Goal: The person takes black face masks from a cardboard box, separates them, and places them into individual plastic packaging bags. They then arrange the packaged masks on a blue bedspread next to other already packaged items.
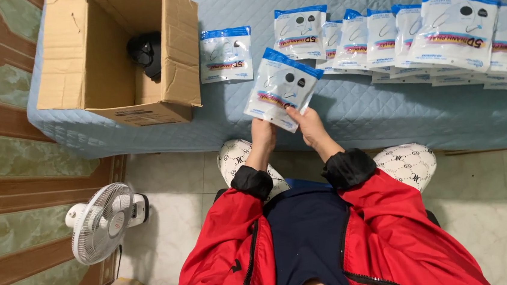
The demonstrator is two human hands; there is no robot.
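We held one packet (282, 89) up over the bed (347, 111) edge | left hand (263, 133) clamped its lower left corner, right hand (309, 125) its lower right, hands close together | a lone packet (226, 55) lay beside the open box (115, 57) | overlapping packets in a row (414, 39) lay to our right.

My left hand (263, 132) and right hand (309, 126) cover the lower edge of the mask packet (282, 88) I hold. The row of packets (432, 41) overlaps, each hiding the next, and runs off the right edge. The dark object (145, 53) inside the cardboard box (120, 56) sits in shadow, too unclear to name.
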